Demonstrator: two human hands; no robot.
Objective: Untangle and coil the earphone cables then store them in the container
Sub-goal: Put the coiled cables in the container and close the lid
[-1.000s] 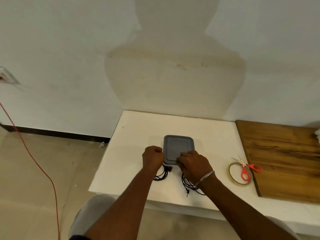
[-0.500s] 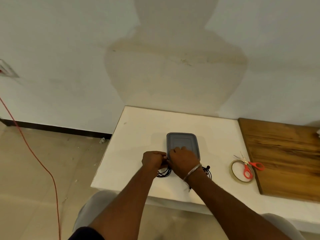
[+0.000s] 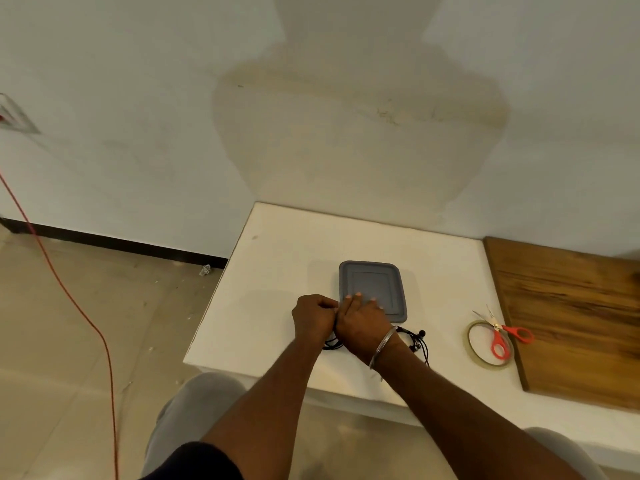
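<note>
Scissors (image 3: 502,332): we've got red handles lying across the tape (image 3: 468,337) ring.
Board (image 3: 568,317): wooden, just beside them on the table (image 3: 284,258).
Cord (image 3: 100,336): red, on the floor.

We see a matt grey plastic container (image 3: 377,282) on a smooth, matt white surface (image 3: 294,258) beside a grained wooden board (image 3: 571,313). The scissors (image 3: 498,329) pair metal blades with glossy red plastic handles; the tape roll (image 3: 469,344) is shiny and translucent, the earphone cables (image 3: 420,341) matt black.
</note>
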